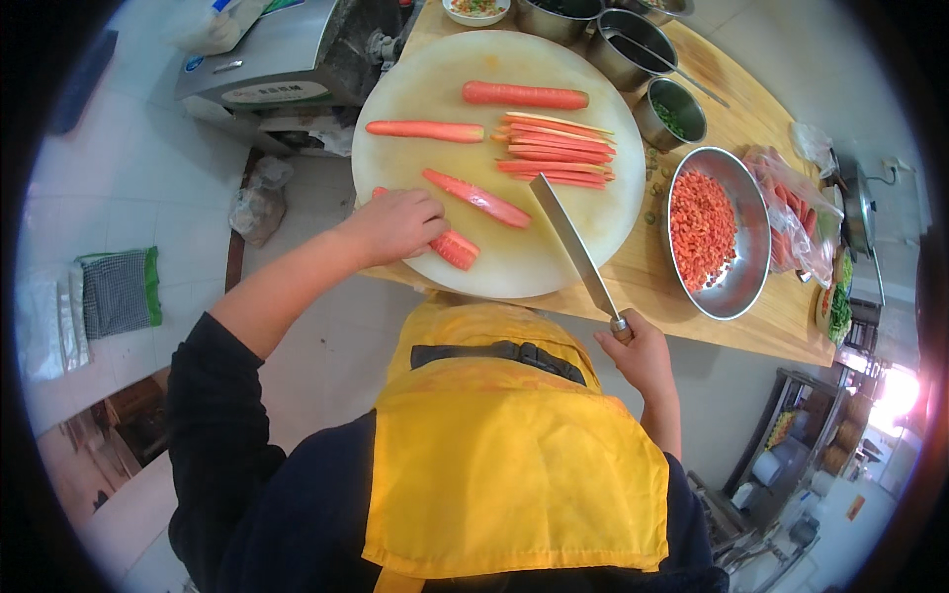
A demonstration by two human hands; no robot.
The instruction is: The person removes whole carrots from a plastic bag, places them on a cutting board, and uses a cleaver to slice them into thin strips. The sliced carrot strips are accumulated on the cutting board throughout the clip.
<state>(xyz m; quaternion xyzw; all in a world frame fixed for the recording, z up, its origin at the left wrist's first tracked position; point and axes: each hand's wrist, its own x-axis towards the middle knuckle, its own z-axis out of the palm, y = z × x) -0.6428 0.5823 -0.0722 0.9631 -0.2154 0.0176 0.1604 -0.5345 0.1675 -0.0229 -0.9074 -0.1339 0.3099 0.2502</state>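
On the round white cutting board, my left hand rests over a carrot piece, its fingers around the middle; both ends show. In my right hand is the wooden handle of a cleaver, whose blade tip points up over the board's lower right. Between the hands lies a slanting carrot piece. Further up are a narrow carrot length, a whole peeled carrot and a stack of long carrot strips.
Right of the board, a steel bowl holds diced carrot; a plastic bag of carrots lies beyond. Steel pots, a small pot of chopped greens and a white bowl stand along the wooden table's back. A machine stands left.
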